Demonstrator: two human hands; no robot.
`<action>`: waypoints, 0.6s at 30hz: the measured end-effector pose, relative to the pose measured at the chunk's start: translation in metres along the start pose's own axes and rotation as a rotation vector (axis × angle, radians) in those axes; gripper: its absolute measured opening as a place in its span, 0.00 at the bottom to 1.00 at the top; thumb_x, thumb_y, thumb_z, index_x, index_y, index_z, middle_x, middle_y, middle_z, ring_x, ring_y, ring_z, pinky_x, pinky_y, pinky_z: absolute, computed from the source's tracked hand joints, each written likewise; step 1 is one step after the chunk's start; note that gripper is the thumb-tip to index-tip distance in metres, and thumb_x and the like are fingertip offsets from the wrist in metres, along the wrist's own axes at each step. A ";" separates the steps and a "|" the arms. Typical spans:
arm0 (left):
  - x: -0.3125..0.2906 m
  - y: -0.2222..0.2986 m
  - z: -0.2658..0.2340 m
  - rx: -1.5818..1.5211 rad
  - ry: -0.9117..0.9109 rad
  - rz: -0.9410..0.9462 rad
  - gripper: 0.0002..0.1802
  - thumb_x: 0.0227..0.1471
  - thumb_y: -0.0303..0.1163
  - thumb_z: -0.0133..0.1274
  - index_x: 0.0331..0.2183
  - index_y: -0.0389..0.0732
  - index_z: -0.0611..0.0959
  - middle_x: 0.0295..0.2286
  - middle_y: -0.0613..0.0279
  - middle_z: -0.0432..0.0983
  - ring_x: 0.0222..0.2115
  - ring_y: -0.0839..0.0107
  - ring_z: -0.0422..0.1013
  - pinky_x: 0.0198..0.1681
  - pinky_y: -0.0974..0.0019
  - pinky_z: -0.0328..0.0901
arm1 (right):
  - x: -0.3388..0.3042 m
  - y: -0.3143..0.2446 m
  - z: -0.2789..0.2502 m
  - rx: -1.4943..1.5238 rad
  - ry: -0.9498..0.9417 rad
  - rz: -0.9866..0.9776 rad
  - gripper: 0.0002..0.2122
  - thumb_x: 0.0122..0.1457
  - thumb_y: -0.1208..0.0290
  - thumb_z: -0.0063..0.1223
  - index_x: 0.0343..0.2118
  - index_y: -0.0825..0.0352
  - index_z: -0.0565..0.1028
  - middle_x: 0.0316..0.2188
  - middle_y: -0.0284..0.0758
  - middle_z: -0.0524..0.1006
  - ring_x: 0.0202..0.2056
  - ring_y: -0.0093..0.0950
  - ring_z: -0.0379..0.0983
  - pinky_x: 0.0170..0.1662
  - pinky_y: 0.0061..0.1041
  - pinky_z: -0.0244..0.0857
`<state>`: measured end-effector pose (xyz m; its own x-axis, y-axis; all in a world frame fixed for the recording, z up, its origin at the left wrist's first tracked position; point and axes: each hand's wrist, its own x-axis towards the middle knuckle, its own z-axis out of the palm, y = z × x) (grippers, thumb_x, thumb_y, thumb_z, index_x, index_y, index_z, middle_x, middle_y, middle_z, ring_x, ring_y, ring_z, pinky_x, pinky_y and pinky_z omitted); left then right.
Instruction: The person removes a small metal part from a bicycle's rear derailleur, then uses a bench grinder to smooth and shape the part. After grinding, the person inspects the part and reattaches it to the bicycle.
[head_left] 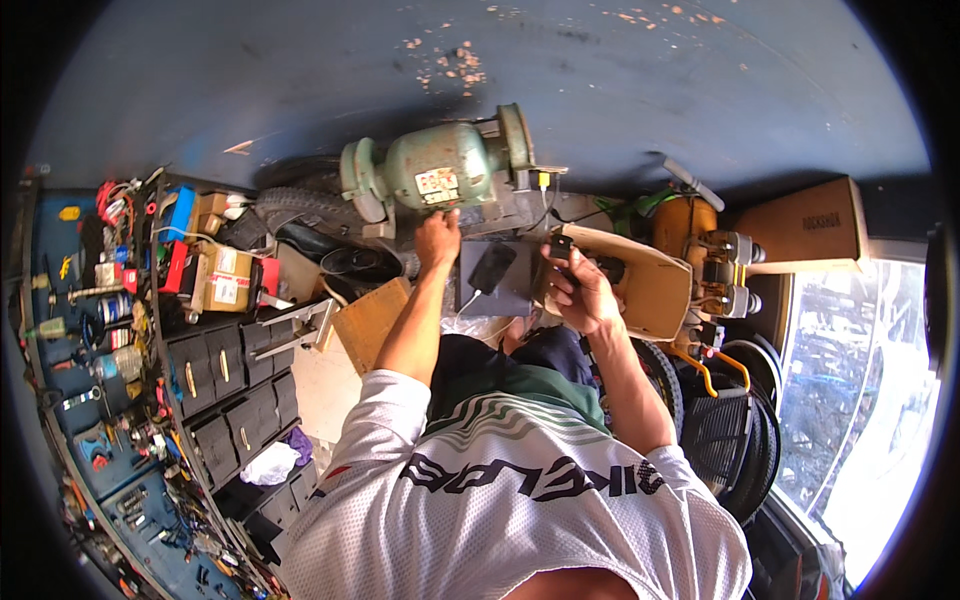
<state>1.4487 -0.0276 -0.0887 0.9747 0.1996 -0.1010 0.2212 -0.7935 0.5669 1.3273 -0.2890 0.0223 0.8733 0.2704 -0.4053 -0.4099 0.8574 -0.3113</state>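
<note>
1. Principal item: the green bench grinder [440, 165] stands at the far side, centre, close against the blue wall [560, 60]. A wheel housing shows at each end.
2. Left hand [439, 240]: at the near lower front of the grinder, fingers curled up against it. Whether they press a switch or merely rest there cannot be told, as the knuckles hide the contact.
3. Right hand [583, 287]: well apart from the left, closed on a small dark part [561, 246], raised beside the open carton. The part is too small and dark to identify.
4. Step in hand, in my judgement: the left hand is attending to the grinder while the right keeps the part ready. The next move would appear to call for a firm grip on the part and fingers clear of the wheels.
5. Near the grinder, between the two forearms: a black phone [492, 268] lies on a dark flat panel [520, 255], with a white cable [468, 306] at its near end.
6. Containers, right: the open carton [660, 300] holds something dark, contents otherwise unclear. A larger brown box [810, 225] stands farther right; its inside is not visible.
7. Containers, left: black drawer bins [225, 360] show only their fronts. A labelled brown box [228, 275] sits above them, contents unseen.
</note>
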 end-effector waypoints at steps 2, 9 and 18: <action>0.008 -0.010 0.012 0.086 -0.049 -0.017 0.29 0.61 0.56 0.47 0.32 0.38 0.84 0.31 0.46 0.82 0.35 0.42 0.77 0.40 0.45 0.69 | 0.009 -0.003 -0.006 0.025 -0.096 -0.004 0.18 0.68 0.61 0.51 0.54 0.67 0.72 0.49 0.32 0.78 0.24 0.15 0.56 0.24 0.15 0.53; 0.017 -0.030 0.035 0.108 -0.013 -0.040 0.34 0.63 0.59 0.41 0.32 0.37 0.85 0.32 0.43 0.81 0.37 0.38 0.73 0.46 0.44 0.67 | 0.020 -0.011 -0.005 0.108 -0.166 -0.002 0.24 0.68 0.61 0.49 0.64 0.61 0.62 0.48 0.33 0.77 0.23 0.16 0.56 0.23 0.15 0.53; 0.013 -0.025 0.030 0.081 0.015 0.017 0.26 0.67 0.50 0.38 0.33 0.47 0.87 0.28 0.66 0.84 0.33 0.53 0.76 0.48 0.55 0.65 | 0.044 -0.016 -0.021 0.113 -0.129 -0.028 0.19 0.68 0.68 0.50 0.61 0.54 0.65 0.51 0.38 0.75 0.22 0.16 0.57 0.21 0.14 0.53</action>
<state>1.4573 -0.0222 -0.1288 0.9779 0.1935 -0.0797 0.2071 -0.8407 0.5003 1.3671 -0.2998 -0.0082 0.9133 0.2939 -0.2819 -0.3596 0.9069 -0.2195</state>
